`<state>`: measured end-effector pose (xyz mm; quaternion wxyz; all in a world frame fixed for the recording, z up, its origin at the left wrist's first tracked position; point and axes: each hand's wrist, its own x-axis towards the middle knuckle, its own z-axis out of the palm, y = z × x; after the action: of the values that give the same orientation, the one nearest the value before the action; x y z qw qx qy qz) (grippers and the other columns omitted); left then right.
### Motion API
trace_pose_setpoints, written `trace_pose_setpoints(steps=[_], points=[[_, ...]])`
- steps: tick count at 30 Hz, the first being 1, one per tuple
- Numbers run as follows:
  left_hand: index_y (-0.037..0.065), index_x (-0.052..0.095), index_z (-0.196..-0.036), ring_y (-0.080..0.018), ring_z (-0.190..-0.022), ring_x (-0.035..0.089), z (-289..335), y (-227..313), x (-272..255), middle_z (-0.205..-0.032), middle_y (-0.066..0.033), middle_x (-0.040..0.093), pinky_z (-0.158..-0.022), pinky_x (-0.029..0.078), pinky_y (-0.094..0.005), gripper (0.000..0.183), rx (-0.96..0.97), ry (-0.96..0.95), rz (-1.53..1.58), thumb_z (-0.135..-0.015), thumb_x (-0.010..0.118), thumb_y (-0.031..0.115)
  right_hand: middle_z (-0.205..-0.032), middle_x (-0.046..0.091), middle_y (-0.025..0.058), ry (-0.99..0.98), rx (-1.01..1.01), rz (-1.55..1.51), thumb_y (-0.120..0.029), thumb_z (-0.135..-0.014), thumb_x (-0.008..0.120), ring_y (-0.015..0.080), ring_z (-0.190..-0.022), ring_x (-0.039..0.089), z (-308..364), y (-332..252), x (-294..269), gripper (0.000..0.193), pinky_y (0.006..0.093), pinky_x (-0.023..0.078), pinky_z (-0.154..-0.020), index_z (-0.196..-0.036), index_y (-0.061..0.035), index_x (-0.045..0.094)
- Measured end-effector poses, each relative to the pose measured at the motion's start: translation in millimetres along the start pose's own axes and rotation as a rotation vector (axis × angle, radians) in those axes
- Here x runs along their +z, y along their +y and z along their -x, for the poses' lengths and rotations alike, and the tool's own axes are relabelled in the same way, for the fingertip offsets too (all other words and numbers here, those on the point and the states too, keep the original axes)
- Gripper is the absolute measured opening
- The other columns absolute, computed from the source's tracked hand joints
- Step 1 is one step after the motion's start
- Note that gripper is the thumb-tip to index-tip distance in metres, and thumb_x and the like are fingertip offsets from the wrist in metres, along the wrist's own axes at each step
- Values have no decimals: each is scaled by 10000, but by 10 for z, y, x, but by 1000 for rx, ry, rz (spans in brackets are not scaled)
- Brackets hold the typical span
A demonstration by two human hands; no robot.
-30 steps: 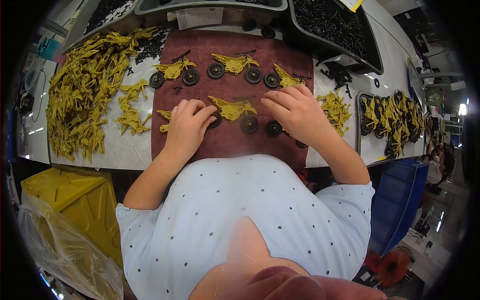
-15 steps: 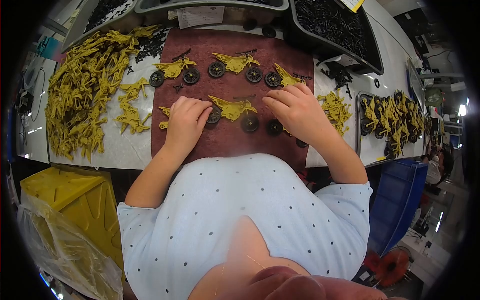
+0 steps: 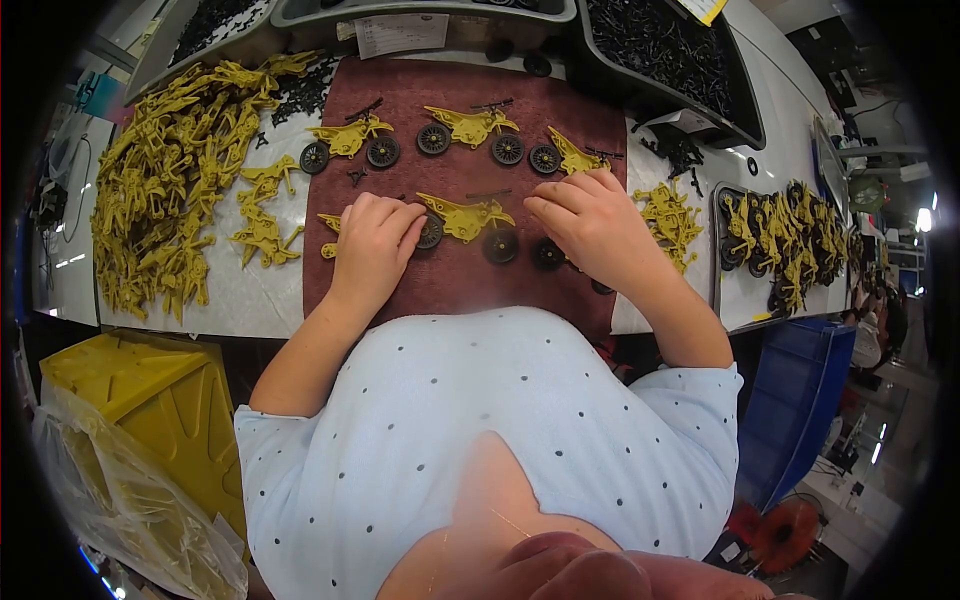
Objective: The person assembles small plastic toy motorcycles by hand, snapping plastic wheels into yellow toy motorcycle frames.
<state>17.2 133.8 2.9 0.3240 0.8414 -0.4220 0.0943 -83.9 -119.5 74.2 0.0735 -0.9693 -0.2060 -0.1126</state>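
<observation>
Left hand and right hand apart over the maroon mat

At left on the tabletop lies a heap of yellow frames, with a few loose frames beside it; on the mat the left hand, fingertips drawn together, covers part of the near-left motorbike; the near-middle motorbike lies between the hands; the right hand, fingers curled, partly hides the far-right motorbike and most of the near-right motorbike; I cannot tell whether either hand grips anything.

The left hand could push the wheel just beside it out of line, since they all but touch; the right hand could knock the far-right handlebar, its knuckles being so near; a sweep leftward could scatter the small black part, which appears loose.

Counted from the left: frames in the heap, too tangled to number; one small black part on the mat; six motorbikes there, in two rows of three; nine dark wheels visible among them, others hidden by the hands; two loose wheels past the far edge; at right, a cluster of yellow parts and a jumbled pile of motorbikes, neither countable.
</observation>
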Motion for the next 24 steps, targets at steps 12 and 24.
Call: trace_pose_setpoints(steps=[12, 24], points=[[81, 644, -1067, -230, -999, 522, 102, -113, -261, -1046, -49, 585, -835, 369, -374, 445, 48, -157, -49, -675, 784, 238, -1251, 572, 24, -59, -274, -141, -166, -804, 547, 193, -1053, 545, -298, -402, 407, 353, 357, 412, -886, -1142, -108, 633], [75, 638, -1076, -239, -1023, 527, 82, -102, -363, -1093, -51, 583, -879, 366, -368, 457, 66, -91, -28, -666, 784, 213, -1186, 614, 44, 22, -210, -120, -168, -794, 594, 208, -982, 586, -487, -250, 402, 273, 334, 434, -827, -1051, -116, 668]])
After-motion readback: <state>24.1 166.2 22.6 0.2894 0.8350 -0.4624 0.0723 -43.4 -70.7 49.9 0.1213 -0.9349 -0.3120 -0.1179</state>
